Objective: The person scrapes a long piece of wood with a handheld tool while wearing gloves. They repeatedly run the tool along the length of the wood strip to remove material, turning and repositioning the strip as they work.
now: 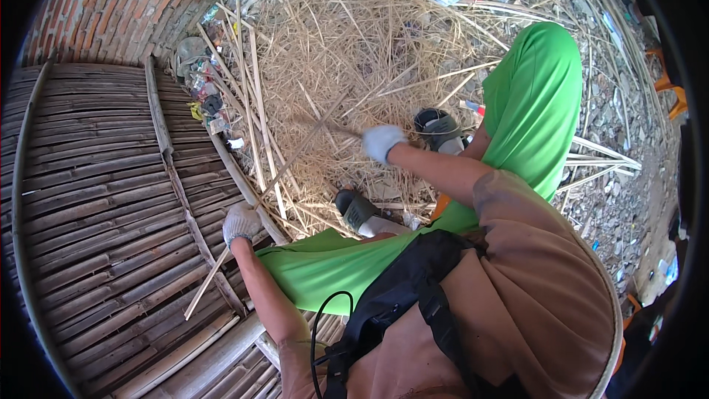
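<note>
Over the right edge of the bamboo platform (103, 177), your left hand (241, 223) has its fingers clamped on a bamboo strip (207, 284); best hold it steady. Right of the platform, your right hand (382, 143) seems closed round a blurred thin thing (332, 127); light strokes should serve. Beyond the platform stands a brick wall (125, 15); to the platform's right, shavings (332, 52) cover stony ground (617, 199).

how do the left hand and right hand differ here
The left hand is closed around a pale strip; the right hand grips a thin brown object too blurred to identify.
The left hand is over the bamboo platform; the right hand is above the straw-strewn ground, in front of the body.
Both hands wear whitish gloves and have bare forearms.
</note>
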Demonstrator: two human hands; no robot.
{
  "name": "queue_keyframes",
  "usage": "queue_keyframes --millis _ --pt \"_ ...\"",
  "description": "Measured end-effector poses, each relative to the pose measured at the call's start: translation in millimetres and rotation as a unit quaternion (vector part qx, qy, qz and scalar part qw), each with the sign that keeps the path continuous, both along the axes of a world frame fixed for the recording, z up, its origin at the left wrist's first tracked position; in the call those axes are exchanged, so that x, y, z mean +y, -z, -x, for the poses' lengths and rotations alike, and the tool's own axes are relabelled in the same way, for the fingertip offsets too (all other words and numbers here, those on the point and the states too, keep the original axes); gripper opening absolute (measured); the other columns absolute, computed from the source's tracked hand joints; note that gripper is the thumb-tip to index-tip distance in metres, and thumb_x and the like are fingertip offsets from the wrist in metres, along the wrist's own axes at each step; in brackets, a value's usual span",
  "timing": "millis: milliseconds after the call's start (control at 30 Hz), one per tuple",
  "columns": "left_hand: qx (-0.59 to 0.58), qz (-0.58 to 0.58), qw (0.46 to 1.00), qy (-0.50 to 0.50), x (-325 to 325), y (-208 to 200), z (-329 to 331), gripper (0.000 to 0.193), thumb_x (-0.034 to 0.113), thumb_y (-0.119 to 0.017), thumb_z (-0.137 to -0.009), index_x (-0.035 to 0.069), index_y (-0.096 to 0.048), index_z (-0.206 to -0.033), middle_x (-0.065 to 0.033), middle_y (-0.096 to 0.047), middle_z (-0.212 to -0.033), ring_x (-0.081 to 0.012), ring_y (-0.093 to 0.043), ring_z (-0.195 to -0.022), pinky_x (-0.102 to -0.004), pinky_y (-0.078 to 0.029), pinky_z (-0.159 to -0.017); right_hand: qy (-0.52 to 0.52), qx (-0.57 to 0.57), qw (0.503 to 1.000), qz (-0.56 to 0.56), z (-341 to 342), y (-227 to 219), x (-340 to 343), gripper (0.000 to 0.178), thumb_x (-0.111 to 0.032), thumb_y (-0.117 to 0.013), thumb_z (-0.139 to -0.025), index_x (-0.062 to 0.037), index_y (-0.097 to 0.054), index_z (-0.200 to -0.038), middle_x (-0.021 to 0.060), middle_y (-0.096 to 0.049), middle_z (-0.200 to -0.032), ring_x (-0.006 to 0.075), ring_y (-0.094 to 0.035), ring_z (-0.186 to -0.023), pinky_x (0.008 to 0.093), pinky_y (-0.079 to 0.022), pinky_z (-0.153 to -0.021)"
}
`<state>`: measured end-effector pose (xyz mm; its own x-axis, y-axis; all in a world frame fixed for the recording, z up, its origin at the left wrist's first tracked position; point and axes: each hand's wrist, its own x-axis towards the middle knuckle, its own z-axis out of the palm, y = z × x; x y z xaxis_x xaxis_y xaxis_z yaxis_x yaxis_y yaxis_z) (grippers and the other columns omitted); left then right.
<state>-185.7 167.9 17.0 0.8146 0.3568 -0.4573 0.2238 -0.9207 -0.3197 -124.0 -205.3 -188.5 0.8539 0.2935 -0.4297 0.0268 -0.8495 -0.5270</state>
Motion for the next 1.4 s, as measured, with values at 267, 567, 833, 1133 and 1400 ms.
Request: queue_keyframes --millis 267,567,833,1133,1400 --pt "0.005 0.013 1.000 0.018 29.9 20.5 -4.6 0.034 0.023 -0.059 -0.092 0.007 -0.080 -0.113 -0.0270 -0.074 -0.115 -0.0439 -0.072 -0.111 -0.0517 -0.057 -0.098 0.010 0.017 1.000 -0.024 -5.8 -20.9 8.6 0.037 -0.029 -0.058 -0.094 -0.0067 -0.080 -0.114 0.0204 -0.079 -0.108 0.0358 -0.078 -0.099 0.0501 -0.061 -0.084" --pt "-0.031 -0.006 0.999 -0.003 -1.7 12.3 -9.9 0.034 0.028 -0.059 -0.094 0.013 -0.081 -0.115 -0.0244 -0.075 -0.118 -0.0431 -0.072 -0.113 -0.0505 -0.057 -0.100 0.029 -0.018 0.999 0.042 -42.5 34.6 -50.2 0.032 -0.023 -0.061 -0.094 -0.0040 -0.081 -0.109 0.0212 -0.079 -0.110 0.0348 -0.078 -0.099 0.0495 -0.061 -0.079" --pt "0.004 -0.028 0.999 -0.023 -6.6 -20.2 15.4 0.034 0.027 -0.059 -0.093 0.013 -0.082 -0.113 -0.0237 -0.075 -0.118 -0.0424 -0.073 -0.112 -0.0514 -0.058 -0.099 -0.108 -0.023 0.993 0.035 5.9 -1.8 1.3 0.037 -0.027 -0.057 -0.097 -0.0059 -0.080 -0.117 0.0188 -0.080 -0.110 0.0351 -0.078 -0.099 0.0490 -0.061 -0.084" --pt "-0.019 -0.022 0.997 -0.068 18.9 -26.2 51.9 0.030 0.032 -0.065 -0.093 0.017 -0.083 -0.112 -0.0201 -0.076 -0.118 -0.0400 -0.073 -0.110 -0.0519 -0.058 -0.098 0.032 0.044 0.998 0.019 0.5 0.2 6.8 0.041 -0.031 -0.060 -0.096 -0.0047 -0.078 -0.121 0.0218 -0.077 -0.119 0.0388 -0.075 -0.109 0.0490 -0.060 -0.090" --pt "-0.318 -0.161 0.930 0.085 -21.6 -53.8 61.1 0.041 0.023 -0.081 -0.074 0.017 -0.073 -0.114 -0.0083 -0.072 -0.117 -0.0325 -0.068 -0.112 -0.0525 -0.052 -0.093 0.036 0.048 0.998 0.035 -7.9 23.9 -16.6 0.044 -0.034 -0.058 -0.096 -0.0024 -0.078 -0.118 0.0255 -0.075 -0.122 0.0422 -0.073 -0.114 0.0511 -0.058 -0.096"
